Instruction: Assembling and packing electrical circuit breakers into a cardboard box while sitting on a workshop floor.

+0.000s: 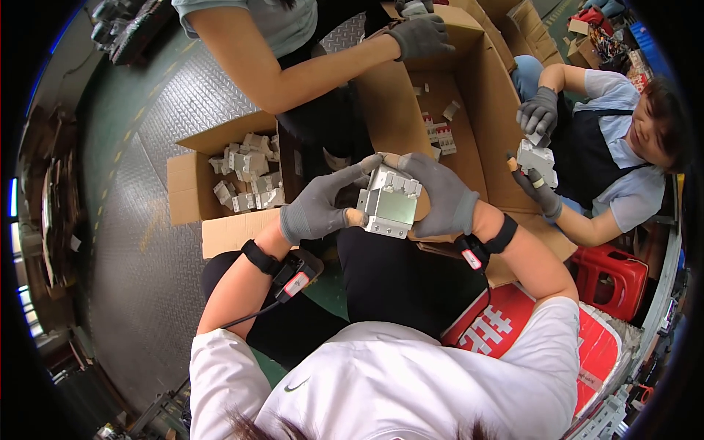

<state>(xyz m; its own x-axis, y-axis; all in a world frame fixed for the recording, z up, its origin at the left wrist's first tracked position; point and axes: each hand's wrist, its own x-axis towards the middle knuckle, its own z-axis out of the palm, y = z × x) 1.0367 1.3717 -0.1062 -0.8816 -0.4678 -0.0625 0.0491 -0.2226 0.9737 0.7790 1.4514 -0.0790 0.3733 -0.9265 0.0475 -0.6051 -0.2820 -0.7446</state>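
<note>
A white block-shaped circuit breaker (393, 204) is held up in front of my chest, over my knees. Its flat greenish-grey face points up, and a row of screw holes runs along its near edge. My left hand (323, 204), in a grey glove with tan fingertips, grips its left side with thumb and fingers. On the other side my right hand (444, 195), gloved the same way, is closed round the right and far edges. Parts of the right fingers are hidden behind the breaker. Both wrists wear black straps with small devices.
An open carton (183, 192) of loose white breakers (253, 165) stands ahead on the left. A large deep carton (469, 95) with several breakers at its bottom is ahead right. Two gloved co-workers sit close by; one holds a breaker (537, 161). A red stool (612, 282) is at right.
</note>
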